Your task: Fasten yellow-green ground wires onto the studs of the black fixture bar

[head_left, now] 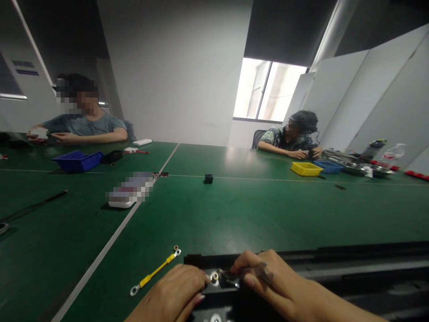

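A long black metal part (321, 268) lies along the near right of the table. My right hand (271, 277) is closed round a metal wrench (263, 269), whose far end is near a brass-coloured nut (215, 277) on the black part. My left hand (177, 288) is closed, its fingertips against the part just left of the nut; what it pinches, if anything, is hidden. To the left of my left hand lies a yellow cable (156, 272) with a ring terminal at each end. A small loose nut (176, 247) sits beside its upper end.
On the green table (234, 214) stand a small black block (208, 179), a white device (130, 190), a blue tray (77, 161), a yellow tray (306, 168) and a smaller blue tray (326, 167). Two people sit across the table. A dark cable (36, 205) lies at left.
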### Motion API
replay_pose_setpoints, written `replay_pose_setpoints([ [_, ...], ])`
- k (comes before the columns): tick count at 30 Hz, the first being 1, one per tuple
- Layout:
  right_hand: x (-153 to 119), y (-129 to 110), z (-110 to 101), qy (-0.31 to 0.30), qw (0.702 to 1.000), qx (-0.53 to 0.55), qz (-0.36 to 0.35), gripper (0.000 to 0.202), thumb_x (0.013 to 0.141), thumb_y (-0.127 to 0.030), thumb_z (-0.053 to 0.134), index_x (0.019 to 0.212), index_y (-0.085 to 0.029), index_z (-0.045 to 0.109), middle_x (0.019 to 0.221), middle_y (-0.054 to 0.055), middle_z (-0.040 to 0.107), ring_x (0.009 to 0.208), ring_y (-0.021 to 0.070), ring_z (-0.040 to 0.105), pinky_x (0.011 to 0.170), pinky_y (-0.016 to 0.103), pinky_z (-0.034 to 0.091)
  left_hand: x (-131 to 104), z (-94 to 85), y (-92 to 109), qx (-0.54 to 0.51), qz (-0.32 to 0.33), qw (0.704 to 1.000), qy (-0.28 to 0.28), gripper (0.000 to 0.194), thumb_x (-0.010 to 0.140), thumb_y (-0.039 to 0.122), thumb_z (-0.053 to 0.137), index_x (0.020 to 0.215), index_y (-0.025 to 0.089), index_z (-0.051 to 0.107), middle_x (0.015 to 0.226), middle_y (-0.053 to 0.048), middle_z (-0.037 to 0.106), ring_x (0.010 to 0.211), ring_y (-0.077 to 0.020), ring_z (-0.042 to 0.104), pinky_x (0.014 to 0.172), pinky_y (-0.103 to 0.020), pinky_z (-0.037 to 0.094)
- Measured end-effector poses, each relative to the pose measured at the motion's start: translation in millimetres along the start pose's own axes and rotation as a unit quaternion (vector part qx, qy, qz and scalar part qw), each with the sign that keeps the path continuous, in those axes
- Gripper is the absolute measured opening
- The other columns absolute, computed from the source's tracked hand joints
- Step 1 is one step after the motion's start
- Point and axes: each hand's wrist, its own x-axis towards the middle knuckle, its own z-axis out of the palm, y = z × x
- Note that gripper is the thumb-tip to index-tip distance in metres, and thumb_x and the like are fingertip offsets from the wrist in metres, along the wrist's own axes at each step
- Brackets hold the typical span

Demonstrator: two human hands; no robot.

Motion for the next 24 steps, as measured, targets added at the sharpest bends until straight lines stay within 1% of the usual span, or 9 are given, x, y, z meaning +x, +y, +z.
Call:
replay_pose_setpoints([
  [5, 0.7, -2.9, -2.3, -0.008, 1.0, -0.004, 0.013, 0.032, 0.099, -0.035, 0.029, 0.112, -0.02, 0.053, 0.1, 0.007, 0.065, 0.09, 0.0191, 0.061, 0.084, 0.035, 0.042, -0.4, -2.0, 1.3, -0.012, -0.008, 1.0, -0.022, 0.022, 0.098, 0.02, 0.034, 0.108, 0.019, 0.054, 0.099, -0.006, 0.067, 0.092, -0.0182, 0.064, 0.084, -0.026, 0.053],
  [10, 0.3, -4.1, -2.7, -0.003, 1.0, -0.002, 0.015, 0.032, 0.099, -0.035, 0.03, 0.112, -0.02, 0.054, 0.098, 0.006, 0.065, 0.088, 0.0186, 0.06, 0.084, 0.034, 0.043, 0.7, -3.0, 2.6, -0.013, -0.004, 1.0, -0.019, 0.023, 0.098, 0.021, 0.034, 0.109, 0.019, 0.054, 0.099, -0.006, 0.067, 0.092, -0.0182, 0.064, 0.085, -0.026, 0.052],
  [14, 0.4, -3.4, -1.7, 0.0, 1.0, 0.012, 0.021, 0.031, 0.099, -0.037, 0.03, 0.112, -0.023, 0.055, 0.099, 0.004, 0.065, 0.089, 0.0177, 0.06, 0.085, 0.033, 0.043, 1.7, -2.8, 2.4, -0.01, -0.007, 1.0, -0.019, 0.024, 0.099, 0.023, 0.032, 0.106, 0.019, 0.055, 0.096, -0.007, 0.067, 0.088, -0.0181, 0.065, 0.082, -0.025, 0.054],
  [24, 1.2, -3.9, -2.5, -0.01, 0.999, 0.02, 0.033, 0.031, 0.1, -0.037, 0.03, 0.114, -0.024, 0.054, 0.104, 0.003, 0.064, 0.094, 0.0185, 0.059, 0.086, 0.035, 0.042, 1.1, -1.6, 2.0, -0.003, 0.001, 1.0, -0.01, 0.025, 0.1, 0.023, 0.031, 0.107, 0.019, 0.054, 0.096, -0.007, 0.067, 0.089, -0.0182, 0.065, 0.083, -0.026, 0.053],
])
